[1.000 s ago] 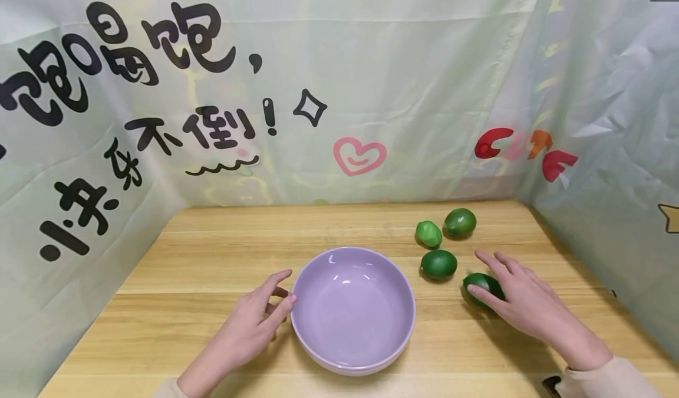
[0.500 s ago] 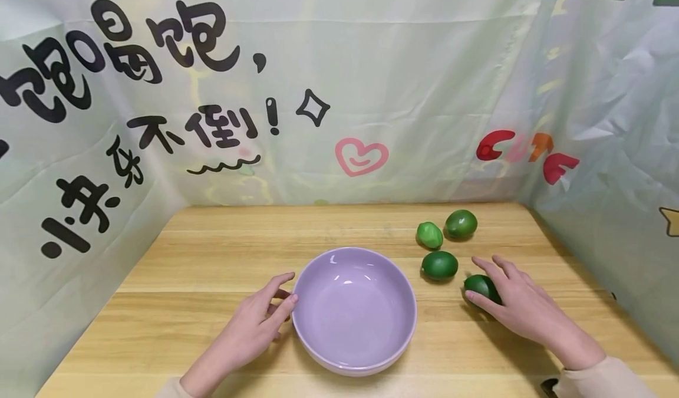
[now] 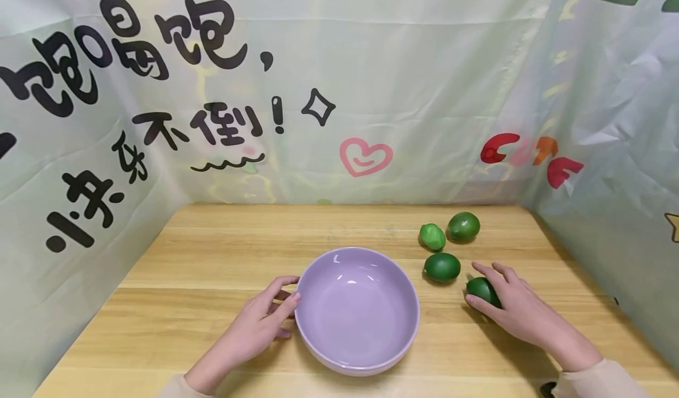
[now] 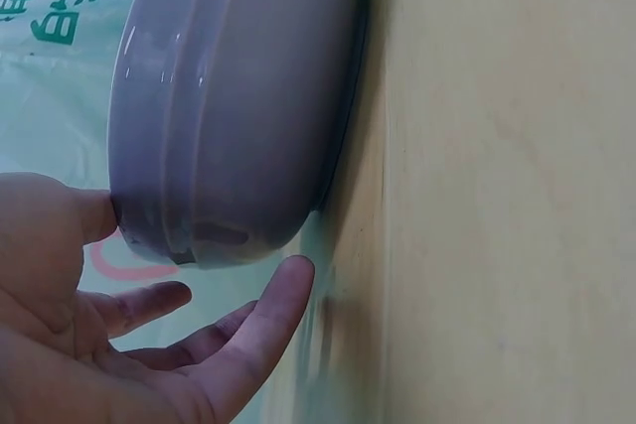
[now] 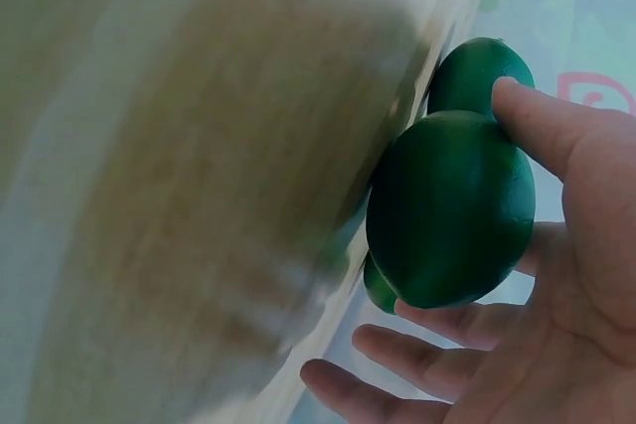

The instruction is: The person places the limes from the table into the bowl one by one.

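A lilac bowl [image 3: 356, 312] stands upright on the wooden table, with nothing in it. My left hand [image 3: 257, 321] is at its left side, thumb at the rim, the other fingers loosely spread beside the wall [image 4: 248, 96]. My right hand [image 3: 525, 306] reaches over a dark green lime [image 3: 481, 292] lying on the table. In the right wrist view the thumb overlaps the top of this lime [image 5: 452, 211], and the fingers are spread along its other side, fairly straight. Part of the lime is hidden under the hand in the head view.
Beyond the right hand lie another dark green lime [image 3: 442, 267], a lighter green lime [image 3: 464, 227] and a small bright green, bumpy fruit [image 3: 432, 237]. Printed cloth [image 3: 424, 91] hangs along the back and both sides of the table [image 3: 254, 233].
My right hand's fingers have come down slightly closer around the lime. My left hand's fingers have shifted a little against the bowl's side. The bowl and fruits stay in place; the view turns slightly.
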Demonstrator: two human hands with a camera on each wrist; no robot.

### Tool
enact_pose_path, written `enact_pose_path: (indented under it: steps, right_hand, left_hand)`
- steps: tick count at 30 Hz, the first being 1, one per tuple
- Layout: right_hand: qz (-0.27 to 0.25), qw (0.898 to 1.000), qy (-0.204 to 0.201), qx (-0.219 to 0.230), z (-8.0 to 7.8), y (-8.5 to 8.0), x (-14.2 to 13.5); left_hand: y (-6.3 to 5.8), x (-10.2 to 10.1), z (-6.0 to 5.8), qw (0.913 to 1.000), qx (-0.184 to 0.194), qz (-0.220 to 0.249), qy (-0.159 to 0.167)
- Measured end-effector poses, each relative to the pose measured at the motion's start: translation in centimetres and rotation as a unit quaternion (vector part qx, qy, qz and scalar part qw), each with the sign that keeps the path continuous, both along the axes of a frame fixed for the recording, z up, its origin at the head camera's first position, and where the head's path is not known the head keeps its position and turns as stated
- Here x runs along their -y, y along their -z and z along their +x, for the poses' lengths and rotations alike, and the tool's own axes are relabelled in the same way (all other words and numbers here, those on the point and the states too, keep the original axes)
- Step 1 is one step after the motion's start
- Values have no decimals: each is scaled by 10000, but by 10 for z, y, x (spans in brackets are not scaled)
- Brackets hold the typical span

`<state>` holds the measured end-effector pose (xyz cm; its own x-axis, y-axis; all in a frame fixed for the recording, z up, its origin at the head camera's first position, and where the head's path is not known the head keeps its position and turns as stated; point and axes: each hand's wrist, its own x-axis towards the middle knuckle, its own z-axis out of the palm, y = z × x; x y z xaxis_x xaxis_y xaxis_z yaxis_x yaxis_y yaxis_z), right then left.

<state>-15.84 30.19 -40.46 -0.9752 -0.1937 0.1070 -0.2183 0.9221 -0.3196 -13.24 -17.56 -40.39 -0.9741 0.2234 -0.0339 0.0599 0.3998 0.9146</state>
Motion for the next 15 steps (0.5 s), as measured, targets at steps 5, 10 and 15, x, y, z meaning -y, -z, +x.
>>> enact_pose_path:
  steps: [5, 10, 15]
  right_hand:
    - [-44, 10000, 25, -7, -1, 1, 1]
    - [-90, 9999, 68, 69, -1, 1, 2]
    - [-120, 9999, 56, 58, -2, 1, 3]
  left_hand:
    - [2, 0, 0, 9993, 219, 313, 65]
    - [4, -1, 0, 9969, 474, 619, 71]
    - [6, -2, 0, 9930, 702, 941, 103]
